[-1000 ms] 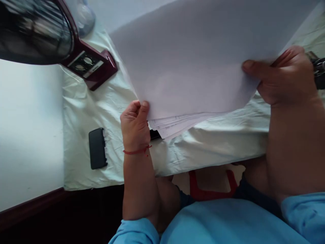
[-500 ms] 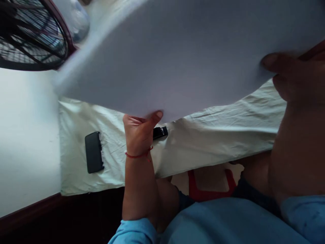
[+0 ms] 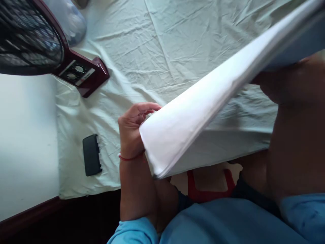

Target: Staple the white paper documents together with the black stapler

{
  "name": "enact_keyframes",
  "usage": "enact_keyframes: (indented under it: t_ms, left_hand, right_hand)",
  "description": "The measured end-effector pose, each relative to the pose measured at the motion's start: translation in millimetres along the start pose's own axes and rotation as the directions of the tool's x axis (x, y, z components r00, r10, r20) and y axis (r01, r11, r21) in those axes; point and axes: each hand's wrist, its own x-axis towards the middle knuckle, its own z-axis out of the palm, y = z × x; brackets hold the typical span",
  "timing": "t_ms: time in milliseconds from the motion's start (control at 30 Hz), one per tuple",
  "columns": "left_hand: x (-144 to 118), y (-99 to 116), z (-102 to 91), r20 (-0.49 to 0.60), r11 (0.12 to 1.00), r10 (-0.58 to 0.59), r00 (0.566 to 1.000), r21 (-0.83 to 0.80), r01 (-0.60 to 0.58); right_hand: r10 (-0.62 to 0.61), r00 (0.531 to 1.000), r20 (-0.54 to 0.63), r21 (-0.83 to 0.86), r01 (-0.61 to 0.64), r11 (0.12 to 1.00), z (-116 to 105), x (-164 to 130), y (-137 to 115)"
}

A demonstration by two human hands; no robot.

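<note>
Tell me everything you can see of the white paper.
The white paper looks smooth and bent, its visible upper face blank and bright, with a shaded bluish side at upper right. Lines along its lower edge suggest several layers. It slants from lower left to the top right, over the pale green cloth. The left hand is at its lower-left end, partly hidden; the right hand, in shadow, seems to hold it at upper right.
</note>
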Motion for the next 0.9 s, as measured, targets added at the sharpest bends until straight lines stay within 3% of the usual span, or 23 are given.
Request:
enact_keyframes:
  t_ms: [67,100,233,400,533,600,700,800,900]
  left_hand:
    - [2,-1,-2.3,0.07,1.0,-0.009,0.998,0.031,0.007]
    - [3,-2,-2.9,0.047,0.997,0.002,0.999,0.074,-0.005]
    - [3,-7,-4.9,-0.133,0.964,0.085,0.987,0.261,-0.047]
    - [8,-14,-12.9,-0.001,0.975,-0.01,1.0,0.224,0.01]
    - [10,-20,-18.6,-0.064,0.943,0.064,0.996,0.331,-0.04]
    - [7,-20,-18.8,-0.108,0.947,0.034,0.994,0.32,0.002]
    - [3,-22,-15.8,-0.082,0.946,-0.016,0.997,0.322,0.041]
    - [2,-25,-11.4,-0.045,0.961,0.009,0.999,0.277,0.003]
    - [2,-23,-6.4,-0.074,0.984,0.052,0.996,0.172,-0.039]
  right_hand:
    - [0.005,0.991,0.134,0.07,-0.015,0.997,1,-1,-6]
    - [0.011,0.986,0.164,0.087,-0.026,0.996,3,-1,-10]
    - [-0.011,0.993,0.113,0.017,0.009,1.0,6,-3,-21]
    - [0.035,0.988,0.153,-0.043,-0.029,0.999,5,-3,-23]
    - [0.022,0.991,0.134,-0.076,-0.011,0.997,3,-3,-19]
    - [-0.024,0.983,0.182,-0.04,0.031,0.999,4,-2,-17]
    - [-0.057,0.957,0.284,0.012,0.056,0.998,8,0,-18]
    - [-0.082,0.932,0.352,0.047,0.07,0.996,12,1,-17]
    - [-0.096,0.93,0.354,0.162,0.04,0.986,12,0,-13]
